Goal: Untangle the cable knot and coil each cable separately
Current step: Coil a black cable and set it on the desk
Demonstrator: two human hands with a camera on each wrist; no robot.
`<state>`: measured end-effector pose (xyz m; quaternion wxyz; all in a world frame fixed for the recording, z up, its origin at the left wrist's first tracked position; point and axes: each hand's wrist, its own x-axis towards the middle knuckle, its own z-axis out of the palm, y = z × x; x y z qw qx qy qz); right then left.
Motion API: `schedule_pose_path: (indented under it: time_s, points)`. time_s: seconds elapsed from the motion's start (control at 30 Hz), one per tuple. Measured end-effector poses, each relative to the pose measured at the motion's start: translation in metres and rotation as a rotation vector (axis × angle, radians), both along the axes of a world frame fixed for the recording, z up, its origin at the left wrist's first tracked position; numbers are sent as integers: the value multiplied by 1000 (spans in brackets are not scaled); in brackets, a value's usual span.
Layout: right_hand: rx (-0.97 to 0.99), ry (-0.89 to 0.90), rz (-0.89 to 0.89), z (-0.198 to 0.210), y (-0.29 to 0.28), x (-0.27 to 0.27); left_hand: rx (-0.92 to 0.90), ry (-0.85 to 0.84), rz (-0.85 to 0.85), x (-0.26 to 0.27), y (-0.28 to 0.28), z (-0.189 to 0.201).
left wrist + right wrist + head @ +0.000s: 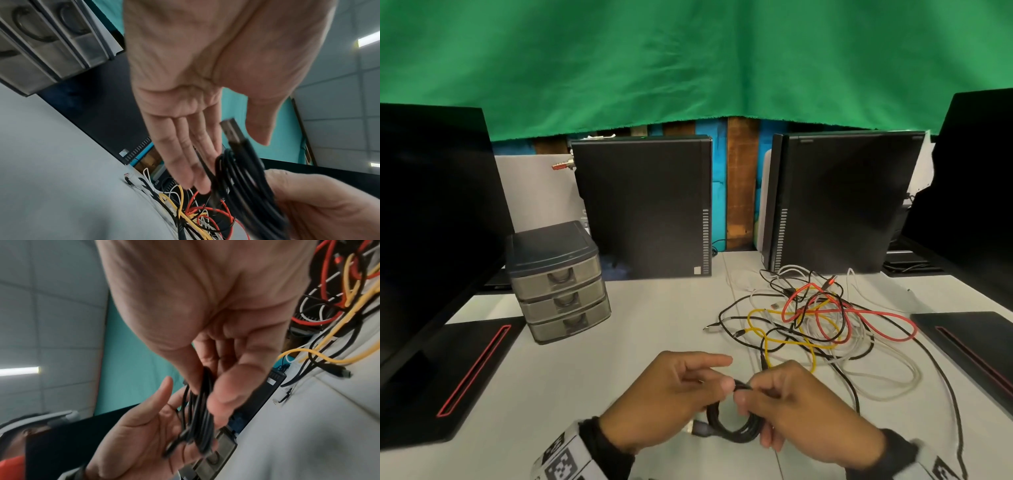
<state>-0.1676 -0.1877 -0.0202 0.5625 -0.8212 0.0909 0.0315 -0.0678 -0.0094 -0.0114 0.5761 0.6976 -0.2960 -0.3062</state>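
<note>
Both hands sit closest to the head camera: the right hand (796,407) pinches a small black coil (736,426) between thumb and fingertips, while the left hand (671,397) has its fingers mostly straight and loose against the loops. Probably best to keep that pinch firm and tuck the metal USB plug (233,132) through (so it won't spring open). Behind, the tangle (822,318) of thin, rubbery red, yellow, white and black cables sprawls on the matte white table (654,308).
</note>
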Motion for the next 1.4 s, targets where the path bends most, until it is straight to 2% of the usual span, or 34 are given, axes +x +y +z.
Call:
schedule_pose_path:
  time_s: [0.13,0.27,0.47,0.57,0.67,0.87,0.97,1.1,1.27,1.33,1.4]
  points:
    - [-69,3,84,4,3,-4,12,-54,-37,-2,2,0]
    - [-46,-10,59,6,4,-4,63,-104,-123,0,5,1]
    - [189,-61,-99,-1,6,3,65,23,204,20,7,-7]
    - [160,-62,-132,-5,5,5,90,90,299,38,17,-11]
    - [135,-42,-113,-8,7,5,119,121,324,48,23,-15]
    - [108,-57,-132,-5,4,5,245,32,347,67,30,-22]
    - [114,-85,-157,-2,1,5,312,-132,387,75,34,-18]
    - [106,-128,-186,5,-5,4,283,-230,325,66,21,12]
    - [95,-183,-240,16,-17,-1,215,-275,174,42,-33,46]
    - [99,-213,-279,20,-22,-3,299,-248,126,35,-59,48]
    - [114,-255,-333,25,-28,-5,461,-170,81,29,-78,41]
